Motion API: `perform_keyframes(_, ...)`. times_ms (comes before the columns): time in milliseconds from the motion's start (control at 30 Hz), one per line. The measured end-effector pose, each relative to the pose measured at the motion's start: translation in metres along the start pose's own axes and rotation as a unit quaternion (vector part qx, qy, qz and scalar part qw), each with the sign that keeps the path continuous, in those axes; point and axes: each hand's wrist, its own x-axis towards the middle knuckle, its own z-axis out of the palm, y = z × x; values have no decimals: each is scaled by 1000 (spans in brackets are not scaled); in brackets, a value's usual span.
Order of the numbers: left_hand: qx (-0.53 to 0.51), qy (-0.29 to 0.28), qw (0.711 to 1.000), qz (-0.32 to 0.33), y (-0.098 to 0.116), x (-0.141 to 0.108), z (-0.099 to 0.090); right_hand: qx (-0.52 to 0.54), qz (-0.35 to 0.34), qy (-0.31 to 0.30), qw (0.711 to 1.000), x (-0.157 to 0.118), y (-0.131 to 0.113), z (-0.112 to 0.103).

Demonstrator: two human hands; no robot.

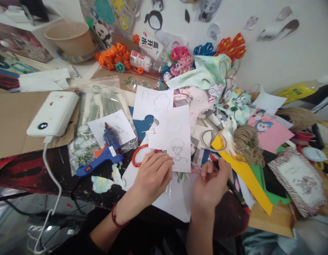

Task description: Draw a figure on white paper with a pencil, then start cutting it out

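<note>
My left hand (154,171) lies with its fingers stretched out and slightly bent, over the lower left edge of a white sheet (169,122). That sheet carries a pencil sketch of a head and shoulders and a faint oval. A red loop handle (134,159), like that of scissors, sticks out from beside these fingers; the rest is covered. My right hand (213,179) holds a black pen (236,193) with red ends, its red tip pointing up and left, off the paper. Another sketched sheet (139,102) lies behind, and a blank one (177,203) below.
A blue glue gun (108,152) rests on a paper scrap at the left. Behind it sits a white power bank (54,113) with a cable hanging down. Twine (249,141), tape (213,140), a yellow strip (246,179) and fabric (196,102) crowd the right. Orange flowers (116,56) lie behind.
</note>
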Motion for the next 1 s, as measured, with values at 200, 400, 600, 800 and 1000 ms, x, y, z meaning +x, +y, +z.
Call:
perform_keyframes(200,-8,2,1000,0,-1,-1,1,-33,9,-5,999,-1,2,1)
perform_keyframes(400,-8,-2,1000,4,-2,-1,2,-66,-29,-31,997,-5,-5,4)
perform_keyframes(600,-11,-7,1000,9,-3,-4,3,-355,-139,-212,900,28,-21,6)
perform_keyframes(800,-5,7,1000,19,-4,-3,3,-411,-211,-353,814,58,-4,23)
perform_keyframes(1000,-20,32,998,45,0,-5,-4,-342,-245,-354,835,49,0,41)
